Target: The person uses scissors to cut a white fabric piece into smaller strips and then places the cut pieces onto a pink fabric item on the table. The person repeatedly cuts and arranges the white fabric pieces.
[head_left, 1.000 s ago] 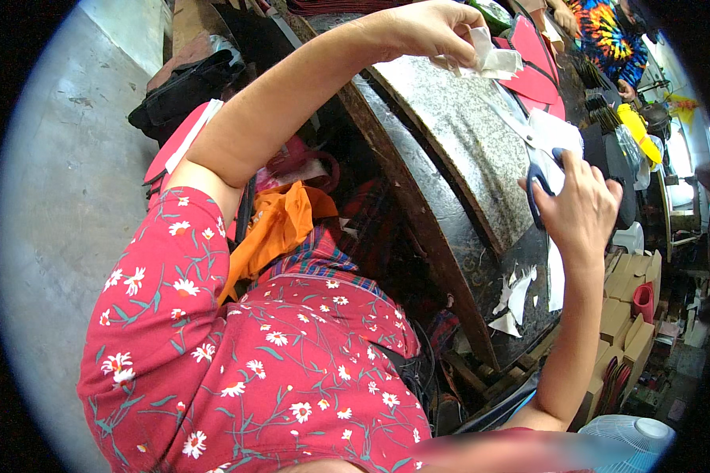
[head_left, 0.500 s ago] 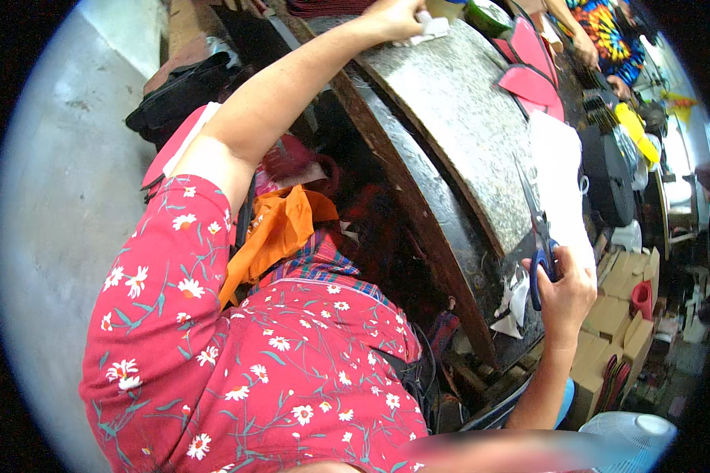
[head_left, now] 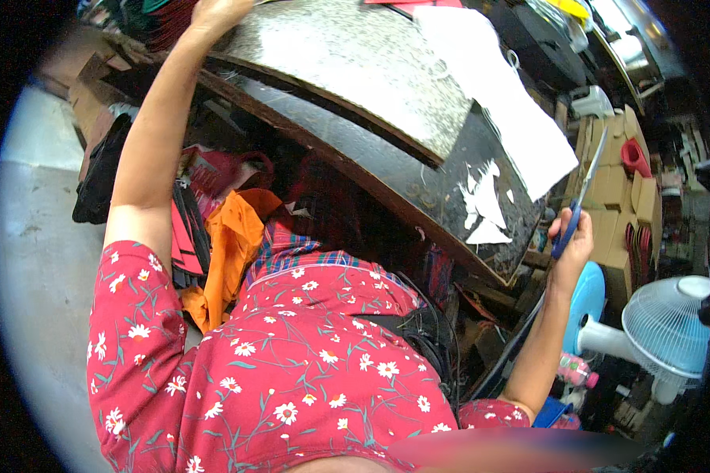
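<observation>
My right hand (head_left: 574, 240) is closed round the blue handles of a pair of scissors (head_left: 566, 230), off the table's right end. Their blades point up and away from me. At the top edge of the view my left hand (head_left: 219, 11) is at the near-left corner of the speckled grey board (head_left: 355, 75). Its fingers are mostly cut off, so what they hold is hidden. A stack of white sheet material (head_left: 521, 118) lies along the board's right side. White scraps (head_left: 485, 201) are scattered on the dark tabletop (head_left: 442, 197) near the corner.
Below the table's brown edge (head_left: 339, 158) an orange cloth (head_left: 233, 244) hangs by my lap. Cardboard boxes (head_left: 607, 213) stand to the right, with a fan (head_left: 670, 323) nearer me. Red pieces (head_left: 434, 4) lie at the far edge.
The view has shifted, bringing the fan and boxes further in. My right hand has moved the scissors away from the white sheets, out past the table's end. My left hand has slipped partly out of view.
</observation>
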The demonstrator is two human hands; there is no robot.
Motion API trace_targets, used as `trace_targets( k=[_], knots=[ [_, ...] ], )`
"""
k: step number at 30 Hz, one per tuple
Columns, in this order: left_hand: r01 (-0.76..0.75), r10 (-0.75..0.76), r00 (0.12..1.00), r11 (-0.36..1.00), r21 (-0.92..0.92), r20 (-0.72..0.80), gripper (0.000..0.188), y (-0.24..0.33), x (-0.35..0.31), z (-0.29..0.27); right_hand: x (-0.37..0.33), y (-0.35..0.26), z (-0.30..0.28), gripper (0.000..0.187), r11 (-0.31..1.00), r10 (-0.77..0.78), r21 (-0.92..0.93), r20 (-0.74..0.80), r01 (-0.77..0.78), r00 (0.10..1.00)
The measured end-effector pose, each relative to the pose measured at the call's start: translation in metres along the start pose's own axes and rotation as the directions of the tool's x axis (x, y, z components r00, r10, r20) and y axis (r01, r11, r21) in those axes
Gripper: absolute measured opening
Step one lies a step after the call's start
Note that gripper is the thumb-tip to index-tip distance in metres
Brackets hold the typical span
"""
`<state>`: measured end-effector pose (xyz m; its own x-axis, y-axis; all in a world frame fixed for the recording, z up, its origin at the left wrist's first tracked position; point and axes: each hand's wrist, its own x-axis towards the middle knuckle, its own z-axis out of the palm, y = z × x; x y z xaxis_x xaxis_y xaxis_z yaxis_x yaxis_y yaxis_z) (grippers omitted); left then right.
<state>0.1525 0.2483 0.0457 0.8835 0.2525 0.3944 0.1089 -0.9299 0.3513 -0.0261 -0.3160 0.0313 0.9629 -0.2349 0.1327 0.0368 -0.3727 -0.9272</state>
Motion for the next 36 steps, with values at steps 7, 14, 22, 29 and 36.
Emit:
trace_targets(
  k=[7,14,22,29,36],
  knots=[
    [-0.234,0.351,0.873,0.910,0.343,-0.337,0.045,0.044,-0.031,-0.003,0.027,0.021,-0.007,0.026,0.995,0.071,-0.057,-0.100,-0.077,0.992],
    [-0.782,0.713,0.622,0.589,-0.205,-0.323,0.034,0.147,-0.113,0.010,0.064,0.047,0.000,0.039,0.995,-0.022,-0.095,-0.175,0.006,0.984],
    [-0.538,0.775,0.627,0.362,-0.761,-0.075,0.033,0.230,-0.185,0.023,0.073,0.036,0.004,0.037,0.999,-0.014,-0.050,-0.129,0.007,0.992],
    [-0.560,0.794,0.600,0.333,-0.759,-0.095,0.028,0.250,-0.188,0.029,0.084,0.026,-0.007,0.033,0.987,-0.064,-0.158,-0.196,0.033,0.979],
    [-0.518,0.729,0.670,0.322,-0.792,-0.142,0.029,0.252,-0.188,0.044,0.140,0.023,-0.021,0.042,0.998,-0.015,-0.063,-0.318,-0.006,0.948]
  ],
)
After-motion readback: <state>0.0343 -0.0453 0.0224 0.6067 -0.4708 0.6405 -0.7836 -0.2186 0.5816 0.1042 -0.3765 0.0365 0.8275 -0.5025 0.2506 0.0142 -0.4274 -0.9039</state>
